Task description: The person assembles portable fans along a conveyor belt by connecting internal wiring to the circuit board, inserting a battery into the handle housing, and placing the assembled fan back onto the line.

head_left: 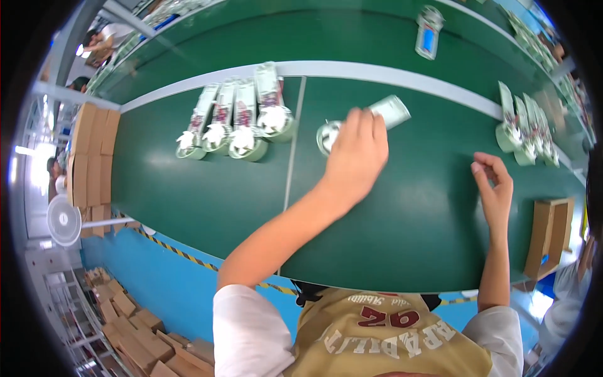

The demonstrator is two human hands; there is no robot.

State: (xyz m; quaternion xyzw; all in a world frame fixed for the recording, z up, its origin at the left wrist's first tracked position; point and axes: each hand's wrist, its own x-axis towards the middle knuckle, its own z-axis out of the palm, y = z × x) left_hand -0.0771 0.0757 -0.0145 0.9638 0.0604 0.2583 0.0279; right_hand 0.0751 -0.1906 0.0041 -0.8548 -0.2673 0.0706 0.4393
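Note:
My left hand [359, 151] is closed over the middle of a pale green plastic housing [392, 112] on the green table. One long flat end shows past the fingertips, and a round end with white and dark parts shows at the left; the hand covers the rest. To the right, my right hand [494, 183] hovers over the table with fingers loosely curled, thumb near the index finger, nothing visible in it. Several similar pale green housings [244, 116], with round cups, white pieces and reddish wires, lie side by side at the left.
More housings [527, 129] stand in a row at the far right. Beyond the pale rail [377, 74], another housing with a blue part [429, 34] lies on the green surface. A cardboard box [548, 235] sits at the right edge; stacked cartons [94, 147] stand left.

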